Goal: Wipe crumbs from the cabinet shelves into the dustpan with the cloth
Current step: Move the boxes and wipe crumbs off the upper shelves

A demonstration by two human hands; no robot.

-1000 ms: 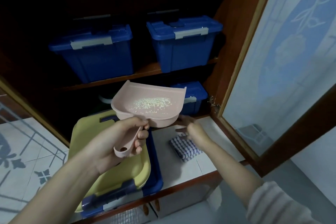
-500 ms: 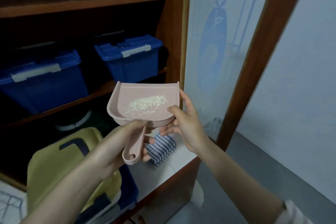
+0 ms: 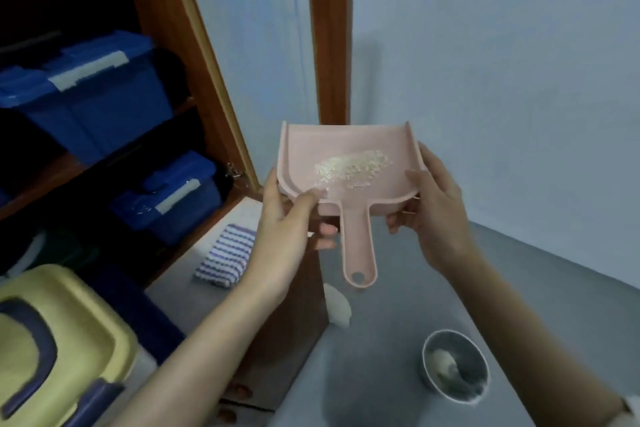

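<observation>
A pink dustpan (image 3: 349,152) with a small heap of pale crumbs (image 3: 351,167) hangs level in front of me, its handle pointing toward me. My left hand (image 3: 287,229) grips its left rear corner, thumb on top and fingers underneath. My right hand (image 3: 429,208) grips the right side wall the same way. The blue-and-white striped cloth (image 3: 223,255) lies folded on the grey bottom shelf (image 3: 180,284) of the cabinet, left of the dustpan, with no hand on it.
Blue lidded boxes (image 3: 90,90) (image 3: 173,194) stand on the cabinet shelves at left. A yellow lidded container (image 3: 62,340) sits at the lower left. The glass cabinet door (image 3: 263,45) stands open behind the dustpan. A metal bowl (image 3: 455,366) rests on the grey floor at lower right.
The dustpan has moved right, out of the cabinet and over the floor. My left hand shifted from the handle to the pan's left corner. My right hand left the cloth and took the right side.
</observation>
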